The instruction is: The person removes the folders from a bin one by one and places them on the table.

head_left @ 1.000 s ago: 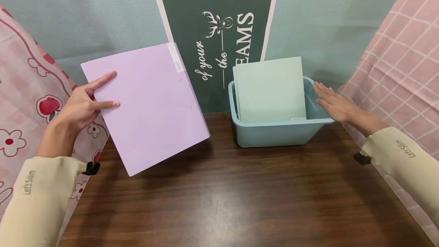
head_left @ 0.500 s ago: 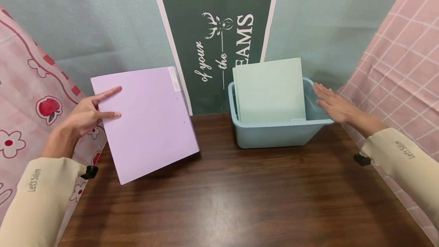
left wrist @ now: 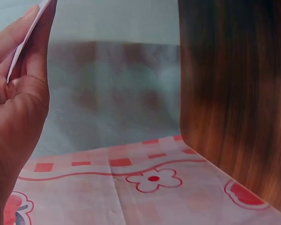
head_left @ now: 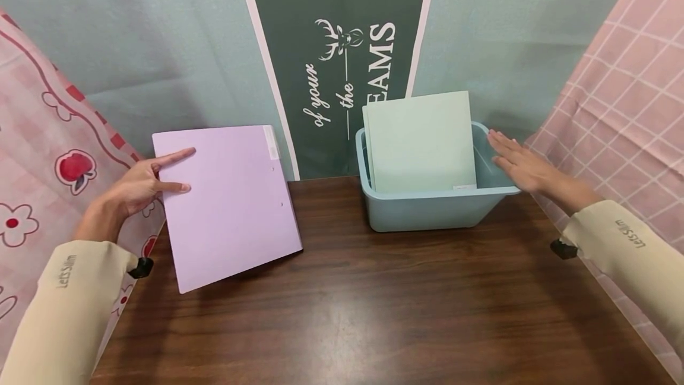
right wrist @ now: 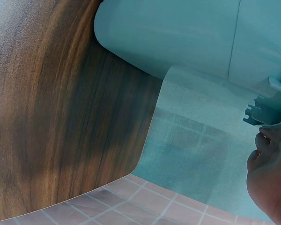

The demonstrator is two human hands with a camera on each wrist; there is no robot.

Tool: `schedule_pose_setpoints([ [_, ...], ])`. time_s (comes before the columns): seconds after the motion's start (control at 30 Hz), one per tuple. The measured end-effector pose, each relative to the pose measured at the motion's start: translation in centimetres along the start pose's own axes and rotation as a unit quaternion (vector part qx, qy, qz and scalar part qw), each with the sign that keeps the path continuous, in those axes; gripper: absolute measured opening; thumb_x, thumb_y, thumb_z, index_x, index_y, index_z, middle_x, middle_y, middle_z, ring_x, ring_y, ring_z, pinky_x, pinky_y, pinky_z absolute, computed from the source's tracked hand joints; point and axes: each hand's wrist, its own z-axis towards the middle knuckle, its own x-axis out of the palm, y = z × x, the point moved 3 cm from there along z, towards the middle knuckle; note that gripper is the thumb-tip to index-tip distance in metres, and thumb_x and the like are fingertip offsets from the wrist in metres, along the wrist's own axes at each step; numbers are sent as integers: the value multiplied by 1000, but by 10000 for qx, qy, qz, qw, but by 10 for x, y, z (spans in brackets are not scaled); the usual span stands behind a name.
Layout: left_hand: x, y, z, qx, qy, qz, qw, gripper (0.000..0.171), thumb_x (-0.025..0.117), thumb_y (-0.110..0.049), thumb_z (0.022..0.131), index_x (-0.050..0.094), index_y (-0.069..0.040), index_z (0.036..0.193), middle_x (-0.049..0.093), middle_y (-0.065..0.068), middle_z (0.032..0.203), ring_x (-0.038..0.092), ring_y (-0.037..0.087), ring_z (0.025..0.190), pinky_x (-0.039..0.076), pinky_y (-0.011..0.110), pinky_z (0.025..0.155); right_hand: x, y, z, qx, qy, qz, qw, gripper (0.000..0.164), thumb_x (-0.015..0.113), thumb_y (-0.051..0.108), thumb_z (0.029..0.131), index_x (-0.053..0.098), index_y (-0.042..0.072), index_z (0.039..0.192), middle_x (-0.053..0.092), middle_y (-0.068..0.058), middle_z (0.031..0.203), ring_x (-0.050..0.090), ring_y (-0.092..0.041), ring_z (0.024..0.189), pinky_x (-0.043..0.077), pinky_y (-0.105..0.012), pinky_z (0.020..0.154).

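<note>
The purple folder (head_left: 235, 212) is at the left of the scene, held at a tilt by the left hand (head_left: 140, 186). This hand pinches its left edge: thumb and forefinger lie spread on the front face, and other fingers are behind it. I cannot tell if the lower edge touches the table (head_left: 374, 302). The right hand (head_left: 523, 165) is well apart from the left one, its fingers straight, resting at the right rim of the blue bin (head_left: 427, 214). Both arms reach forward in cream sleeves (head_left: 75, 314). In the bin, pale green folders (head_left: 422, 144) lean upright toward the left.

The table is of dark brown wood grain, a little shiny. At the far side hangs a blue-grey cloth (head_left: 160, 34) with a dark green panel; a flowered pink cloth (head_left: 32, 135) is at left, a checked pink cloth (head_left: 630, 106) at right.

The purple folder looks plain and smooth, with a white label at its far right corner and two small rivets below.
</note>
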Motion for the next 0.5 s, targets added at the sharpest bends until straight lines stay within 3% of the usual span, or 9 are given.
schedule_pose_setpoints([
  [0.03, 0, 2, 1, -28, 10, 76, 10000, 86, 81, -3, 93, 39, -21, 165, 30, -1, 173, 48, 1, 110, 41, 22, 65, 0, 0, 0, 11, 4, 3, 10000, 63, 29, 24, 117, 4, -7, 166, -1, -26, 174, 0, -46, 161, -7, -47, 131],
  [0.1, 0, 5, 2, -95, 111, 252, 9996, 85, 80, -7, 94, 38, -21, 166, 28, -1, 174, 34, -1, 136, 40, 14, 80, 0, 0, -1, 4, 1, 1, 10000, 63, 29, 24, 117, 4, -6, 166, -1, -26, 174, 0, -47, 161, -6, -49, 131],
  [0.17, -1, 8, 3, -165, 171, 425, 9988, 84, 81, -9, 94, 38, -21, 166, 28, 1, 174, 32, 7, 145, 42, 18, 76, 0, 1, -1, 3, -8, -5, 10000, 63, 29, 24, 116, 4, -6, 166, 0, -26, 174, 1, -48, 161, -6, -50, 131],
  [0.23, -1, 11, 4, -248, 227, 569, 9978, 85, 82, -11, 94, 38, -21, 166, 28, 3, 174, 29, 15, 151, 47, 23, 90, 0, 1, -1, 7, -11, -3, 10000, 63, 29, 23, 116, 3, -6, 166, -1, -26, 174, 0, -47, 161, -6, -50, 131],
  [0.3, -2, 13, 6, -330, 321, 710, 9964, 86, 82, -14, 94, 36, -22, 167, 26, 3, 174, 16, 19, 160, 33, 33, 121, 0, 1, -1, 12, -12, 7, 10000, 63, 30, 23, 116, 3, -6, 166, -1, -26, 174, 0, -47, 161, -6, -49, 131],
  [0.33, -2, 14, 6, -341, 333, 723, 9962, 87, 83, -14, 93, 36, -21, 166, 26, 5, 174, 16, 22, 161, 30, 43, 124, 0, 1, -1, 19, -8, 13, 10000, 63, 30, 23, 116, 3, -6, 166, -1, -26, 174, 0, -46, 161, -6, -49, 131],
  [0.37, -2, 16, 6, -384, 359, 779, 9956, 88, 83, -16, 93, 36, -21, 167, 25, 5, 174, 10, 24, 162, 15, 49, 129, -1, 1, -1, 36, 9, 18, 10000, 63, 29, 23, 116, 2, -5, 166, -2, -26, 175, -1, -46, 161, -7, -49, 131],
  [0.4, -2, 16, 6, -405, 369, 798, 9953, 89, 84, -16, 93, 35, -21, 167, 24, 6, 174, 10, 26, 162, 11, 55, 129, 0, 1, -1, 48, 19, 24, 10000, 63, 29, 23, 117, 2, -5, 166, -2, -25, 175, -1, -45, 162, -7, -49, 131],
  [0.5, -2, 20, 6, -423, 377, 974, 9936, 90, 85, -20, 92, 35, -19, 167, 24, 10, 174, 20, 25, 158, 29, 32, 121, 1, 0, -1, 76, 52, 13, 10000, 63, 28, 23, 117, 1, -5, 166, -3, -24, 175, -2, -45, 162, -7, -49, 131],
])
